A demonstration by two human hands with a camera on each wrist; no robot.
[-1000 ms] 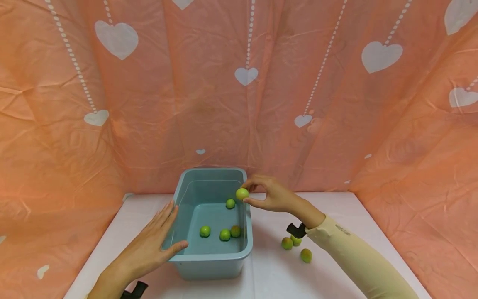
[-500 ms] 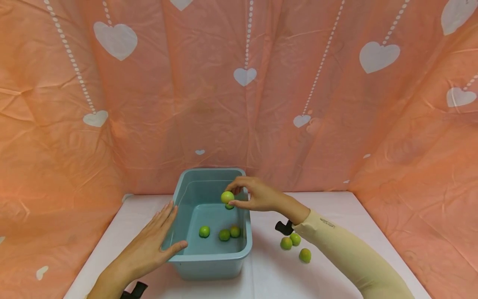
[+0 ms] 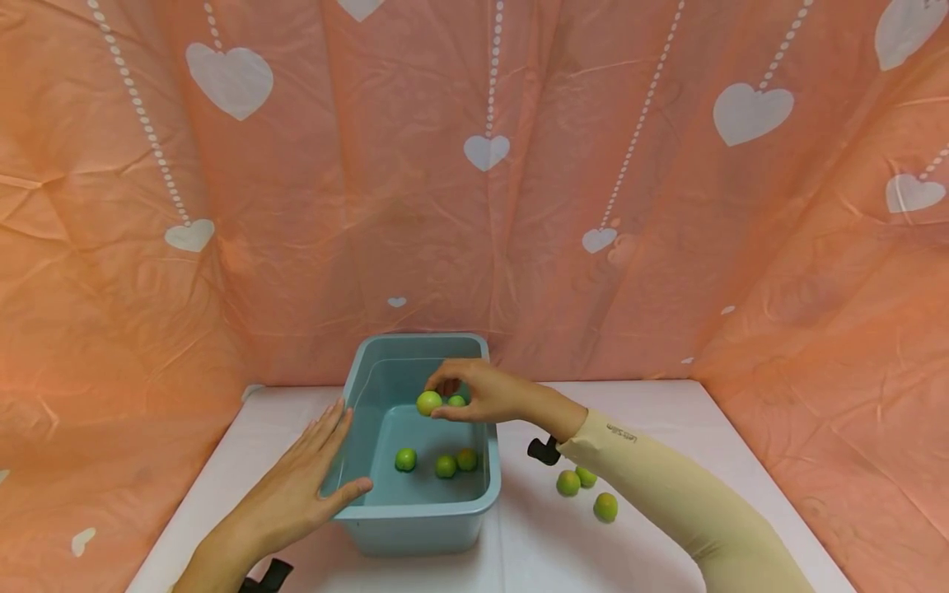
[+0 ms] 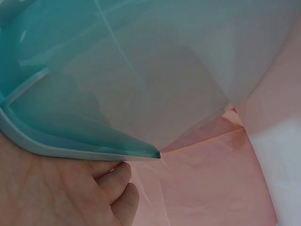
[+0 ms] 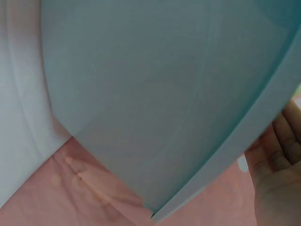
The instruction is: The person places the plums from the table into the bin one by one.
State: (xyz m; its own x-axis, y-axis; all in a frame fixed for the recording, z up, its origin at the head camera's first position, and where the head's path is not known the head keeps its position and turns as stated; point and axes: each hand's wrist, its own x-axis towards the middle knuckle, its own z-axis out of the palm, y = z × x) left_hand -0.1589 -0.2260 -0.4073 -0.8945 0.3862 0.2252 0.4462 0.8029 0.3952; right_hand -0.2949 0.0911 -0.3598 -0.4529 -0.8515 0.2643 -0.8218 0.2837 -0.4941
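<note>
In the head view my right hand [image 3: 485, 394] pinches a small round yellow-green fruit [image 3: 428, 403] between thumb and fingertips, above the inside of a blue-grey plastic tub [image 3: 415, 511]. Another green fruit [image 3: 456, 401] shows just behind the thumb. On the tub's floor lie a green fruit [image 3: 405, 459] and, to its right, two touching fruits [image 3: 446, 466]. My left hand [image 3: 296, 478] rests on the tub's left rim, fingers straight and thumb over the near corner. The left wrist view shows this hand [image 4: 70, 193] against the rim; in the right wrist view the tub wall [image 5: 127, 84] hides the held fruit.
Three loose fruits, one of them reddish-green [image 3: 568, 483], lie on the white table [image 3: 652, 535] right of the tub, under the right forearm. An orange-pink curtain [image 3: 415, 206] with white hearts hangs behind and along both sides.
My right hand has moved left with the fruit, from over the tub's right rim to over its inside, and slightly lower. The left hand stays on the rim.
</note>
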